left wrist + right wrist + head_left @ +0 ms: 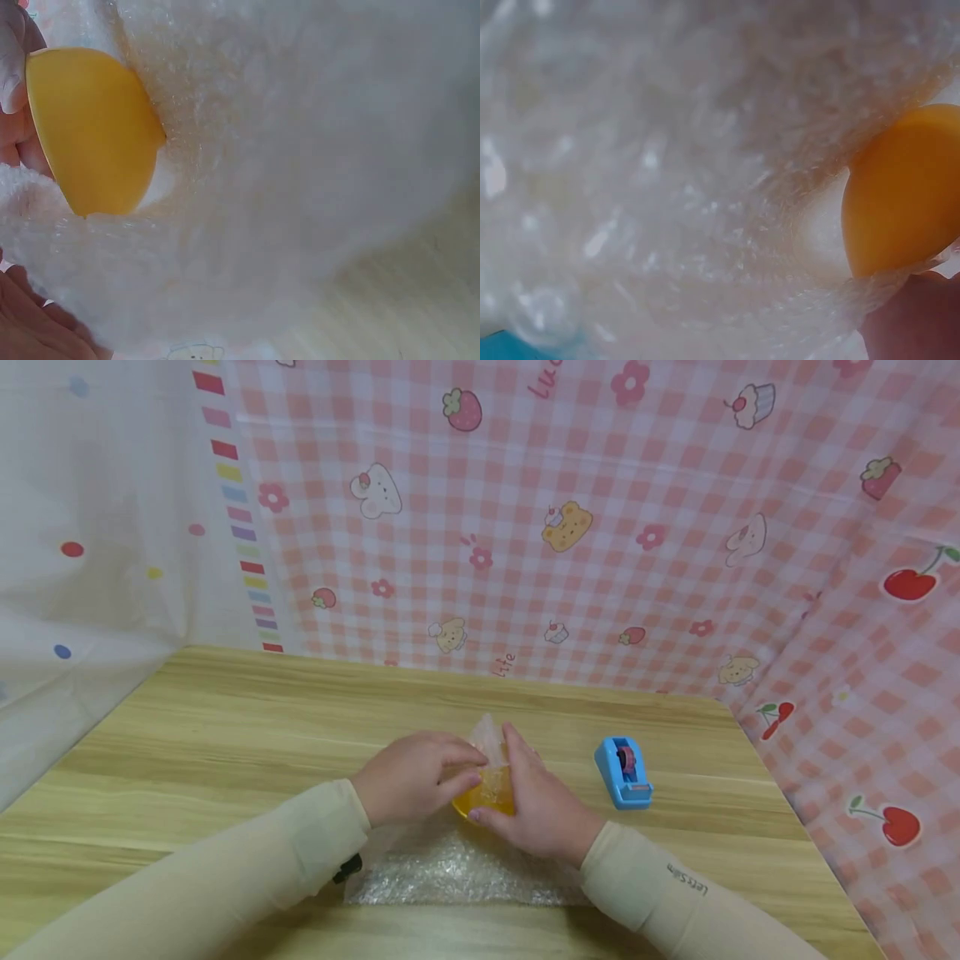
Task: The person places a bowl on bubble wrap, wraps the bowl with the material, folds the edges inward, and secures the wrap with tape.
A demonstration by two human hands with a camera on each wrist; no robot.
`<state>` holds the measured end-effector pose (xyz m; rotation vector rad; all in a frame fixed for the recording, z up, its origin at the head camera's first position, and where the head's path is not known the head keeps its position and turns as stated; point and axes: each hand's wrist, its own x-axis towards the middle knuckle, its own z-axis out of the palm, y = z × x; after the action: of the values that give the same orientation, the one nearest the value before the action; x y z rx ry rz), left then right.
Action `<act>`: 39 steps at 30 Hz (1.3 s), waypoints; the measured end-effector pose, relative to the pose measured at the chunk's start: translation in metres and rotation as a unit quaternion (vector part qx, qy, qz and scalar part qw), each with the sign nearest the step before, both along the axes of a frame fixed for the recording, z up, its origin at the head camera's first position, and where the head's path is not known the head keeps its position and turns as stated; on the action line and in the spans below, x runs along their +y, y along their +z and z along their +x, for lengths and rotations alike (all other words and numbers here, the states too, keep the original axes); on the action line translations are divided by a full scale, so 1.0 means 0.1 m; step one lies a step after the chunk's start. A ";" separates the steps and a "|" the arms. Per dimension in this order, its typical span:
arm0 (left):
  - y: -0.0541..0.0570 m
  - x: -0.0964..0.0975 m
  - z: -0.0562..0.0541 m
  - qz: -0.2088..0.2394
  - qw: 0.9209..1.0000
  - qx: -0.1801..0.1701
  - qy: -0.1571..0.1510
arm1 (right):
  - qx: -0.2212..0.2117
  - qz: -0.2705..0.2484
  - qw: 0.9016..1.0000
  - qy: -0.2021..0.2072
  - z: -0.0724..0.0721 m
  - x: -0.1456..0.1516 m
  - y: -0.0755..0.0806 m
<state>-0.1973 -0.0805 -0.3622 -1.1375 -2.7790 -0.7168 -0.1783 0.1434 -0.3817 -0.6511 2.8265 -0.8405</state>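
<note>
A yellow bowl [468, 800] is partly wrapped in clear bubble wrap [457, 868] in front of me. In the left wrist view the bowl [94, 135] lies on its side, with wrap folded against it. My left hand [412, 777] pinches the wrap at the bowl's upper left, thumb over its edge. From the right, my right hand [543, 806] grips the wrapped bowl, thumb across its front and fingers pointing up behind the wrap. A corner of wrap stands up between the hands. The right wrist view shows the bowl [904, 195] inside a fold of wrap.
A blue tape dispenser [625, 774] with a pink roll stands to the right of my right hand. The wooden table [225, 718] meets a pink checked cloth [510, 593] at the back and right, and a white dotted cloth [90, 510] on the left.
</note>
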 end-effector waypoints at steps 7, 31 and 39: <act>0.00 0.00 -0.02 -0.007 1.000 -0.022 -0.009 | -0.006 -0.011 1.000 -0.002 -0.01 0.00 0.00; -0.09 0.01 -0.11 -0.099 0.994 -0.027 -0.030 | -0.026 -0.026 0.999 -0.004 -0.02 0.02 0.00; -0.10 0.05 -0.13 -0.133 0.989 -0.049 -0.034 | -0.020 -0.020 1.000 0.004 -0.03 0.03 0.01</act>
<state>-0.2098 -0.0756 -0.3727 -1.2787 -3.0019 -0.4241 -0.1808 0.1461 -0.3805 -0.6427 2.7761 -0.9016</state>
